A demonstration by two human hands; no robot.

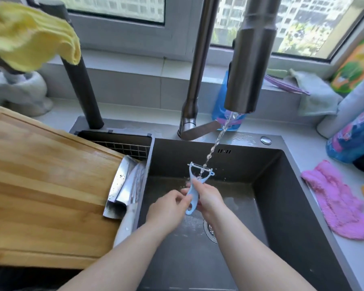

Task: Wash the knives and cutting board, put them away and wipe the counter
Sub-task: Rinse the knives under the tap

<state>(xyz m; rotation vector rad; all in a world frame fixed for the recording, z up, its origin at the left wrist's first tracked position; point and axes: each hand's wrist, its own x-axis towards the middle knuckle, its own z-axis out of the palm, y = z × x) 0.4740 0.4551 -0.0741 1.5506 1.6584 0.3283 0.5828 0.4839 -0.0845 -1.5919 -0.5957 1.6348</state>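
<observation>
Both my hands hold a light blue peeler (192,191) over the dark sink (267,185), its blade end up under the running water. My right hand (208,198) grips the handle's upper part. My left hand (169,206) pinches the handle lower down. A wooden cutting board (44,190) lies at the left, reaching over the sink's edge. On its right end rest two wet knives: a steel cleaver (119,185) and a narrower knife (132,185) with a white handle.
The faucet (248,59) pours a thin stream into the basin. A pink cloth (340,202) lies on the counter at the right, with bottles behind it. A yellow cloth (29,34) hangs at the upper left. The drain (210,229) sits below my right wrist.
</observation>
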